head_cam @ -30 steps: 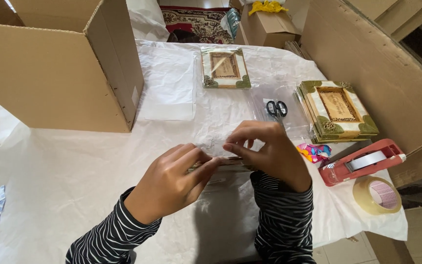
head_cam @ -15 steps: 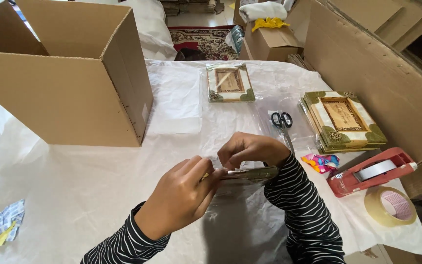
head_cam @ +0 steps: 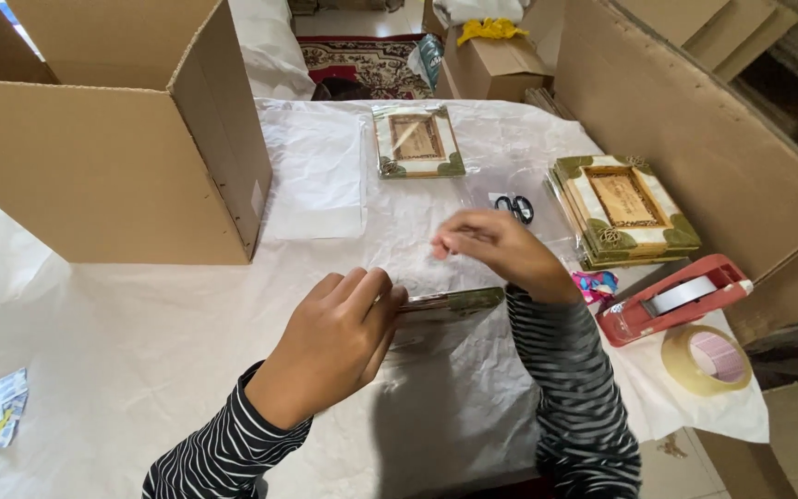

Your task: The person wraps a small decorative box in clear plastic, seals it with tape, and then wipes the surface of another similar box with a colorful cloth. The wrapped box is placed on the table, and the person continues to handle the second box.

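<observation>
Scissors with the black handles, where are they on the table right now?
In the head view the scissors lie on the white paper, right of centre, between the single frame and the stack of frames, just beyond the right hand.

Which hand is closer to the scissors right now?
Right. The right hand is raised just in front of the scissors; the left hand is farther back, holding the frame edge.

A counter point(head_cam: 140, 370) draped in crinkled white paper carries a large open brown cardboard box point(head_cam: 113, 157), a single green-cornered picture frame point(head_cam: 416, 140), a stack of like frames point(head_cam: 622, 211), black-handled scissors point(head_cam: 514, 208), a red tape dispenser point(head_cam: 676, 298) and a roll of clear tape point(head_cam: 706, 359).
</observation>
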